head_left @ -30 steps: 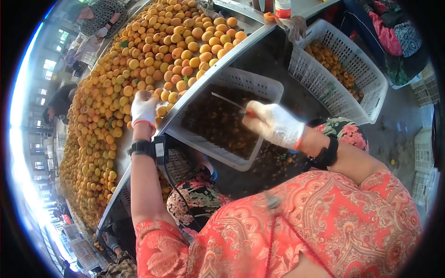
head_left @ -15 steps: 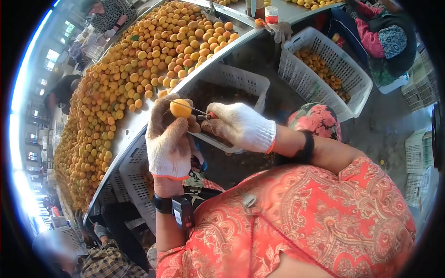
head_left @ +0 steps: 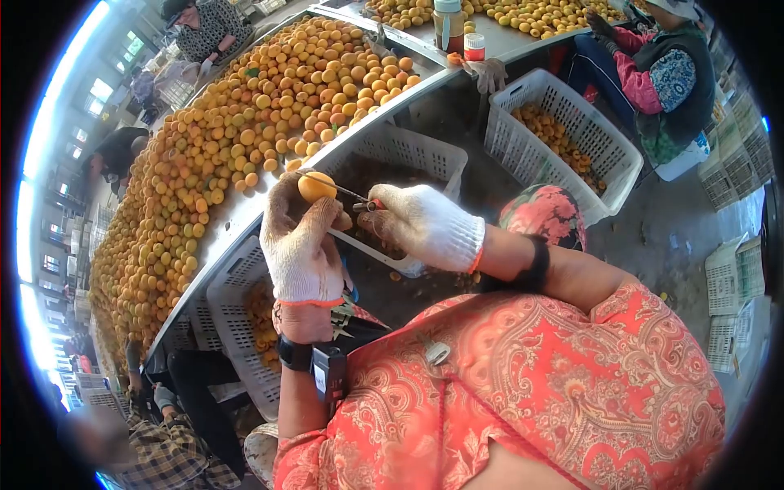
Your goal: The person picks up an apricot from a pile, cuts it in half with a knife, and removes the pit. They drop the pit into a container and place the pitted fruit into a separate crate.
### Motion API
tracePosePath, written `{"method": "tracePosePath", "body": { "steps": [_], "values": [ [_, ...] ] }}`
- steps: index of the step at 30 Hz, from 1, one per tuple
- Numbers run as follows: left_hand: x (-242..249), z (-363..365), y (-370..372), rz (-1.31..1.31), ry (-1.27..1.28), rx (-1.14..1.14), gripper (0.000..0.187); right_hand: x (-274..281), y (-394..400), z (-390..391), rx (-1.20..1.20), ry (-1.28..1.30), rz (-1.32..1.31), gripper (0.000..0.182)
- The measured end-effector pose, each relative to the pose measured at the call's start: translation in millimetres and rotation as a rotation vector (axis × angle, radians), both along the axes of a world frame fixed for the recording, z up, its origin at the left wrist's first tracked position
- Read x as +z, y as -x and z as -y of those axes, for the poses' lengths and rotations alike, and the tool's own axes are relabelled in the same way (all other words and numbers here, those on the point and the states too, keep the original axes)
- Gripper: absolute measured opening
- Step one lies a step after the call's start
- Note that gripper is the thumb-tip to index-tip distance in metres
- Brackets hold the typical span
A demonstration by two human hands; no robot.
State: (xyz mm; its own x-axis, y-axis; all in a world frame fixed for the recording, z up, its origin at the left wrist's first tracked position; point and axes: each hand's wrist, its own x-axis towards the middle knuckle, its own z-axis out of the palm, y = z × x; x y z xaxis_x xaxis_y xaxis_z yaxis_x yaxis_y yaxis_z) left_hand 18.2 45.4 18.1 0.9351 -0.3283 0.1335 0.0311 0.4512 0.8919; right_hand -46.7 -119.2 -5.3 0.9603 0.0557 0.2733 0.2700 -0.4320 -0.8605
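Observation:
In my gloved left hand (head_left: 304,237) a single orange apricot (head_left: 316,187) is pinched between thumb and fingers. My gloved right hand (head_left: 425,224) is closed on a small knife (head_left: 353,194), with a thin metal blade and some red near the grip. The blade runs across the upper side of the apricot, and most of the handle is hidden by my fingers. Both hands are over a white crate (head_left: 425,150) with dark contents, beside the metal edge of the sorting table (head_left: 269,181).
A large heap of apricots (head_left: 237,131) covers the table. One crate (head_left: 563,135) at right holds split apricots; another crate (head_left: 237,298) stands left of my knees. A jar (head_left: 474,46), a bottle (head_left: 448,24) and a glove (head_left: 488,75) are at the table corner. Co-workers (head_left: 665,82) sit around.
The camera view has shifted slightly, showing more of the co-worker at upper right. Blade and apricot remain together, and the left hand has turned a little with the apricot.

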Motion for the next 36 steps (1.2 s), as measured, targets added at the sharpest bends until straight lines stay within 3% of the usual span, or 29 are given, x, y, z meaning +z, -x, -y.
{"method": "tracePosePath", "body": {
  "steps": [9,12,14,19,21,24,26,28,31,32,34,35,36],
  "values": [
    [5,11,6,0.019,-0.005,0.107,0.041,-3,3,-7,0.023,-0.103,-0.042,0.029],
    [3,14,6,0.017,0.052,0.018,0.035,-7,0,-10,-0.001,-0.052,-0.063,0.03],
    [3,20,11,-0.145,0.071,0.061,0.031,-14,-3,-12,-0.064,0.085,0.006,0.03],
    [-9,26,2,-0.176,0.035,0.136,0.031,-15,-4,-18,-0.144,0.088,0.02,0.031],
    [-7,25,-1,0.028,-0.117,0.109,0.028,-15,-3,-17,-0.16,0.062,0.008,0.032],
    [-21,21,-2,0.045,-0.059,0.053,0.027,-20,-3,-16,-0.168,0.088,0.047,0.025],
    [-28,22,-4,0.032,-0.069,0.047,0.028,-22,-4,-15,-0.15,0.093,-0.035,0.037],
    [-37,26,-10,-0.196,-0.065,0.113,0.031,-21,-6,-14,-0.175,0.102,-0.008,0.038],
    [-35,25,-9,-0.137,-0.014,0.0,0.035,-16,-5,-12,-0.195,0.085,-0.012,0.037],
    [-46,25,-19,-0.111,-0.057,0.061,0.031,-20,-6,-10,-0.174,0.054,-0.007,0.037],
    [-40,23,-18,0.325,-0.412,0.21,0.018,-32,-6,-13,-0.096,-0.26,0.049,0.016],
    [-53,23,-22,0.403,-0.43,0.259,0.018,-26,-2,-13,-0.105,-0.204,-0.015,0.012],
    [-58,26,-24,0.399,-0.332,0.266,0.019,-33,-6,-16,-0.134,-0.166,0.145,0.014]
  ]
}}
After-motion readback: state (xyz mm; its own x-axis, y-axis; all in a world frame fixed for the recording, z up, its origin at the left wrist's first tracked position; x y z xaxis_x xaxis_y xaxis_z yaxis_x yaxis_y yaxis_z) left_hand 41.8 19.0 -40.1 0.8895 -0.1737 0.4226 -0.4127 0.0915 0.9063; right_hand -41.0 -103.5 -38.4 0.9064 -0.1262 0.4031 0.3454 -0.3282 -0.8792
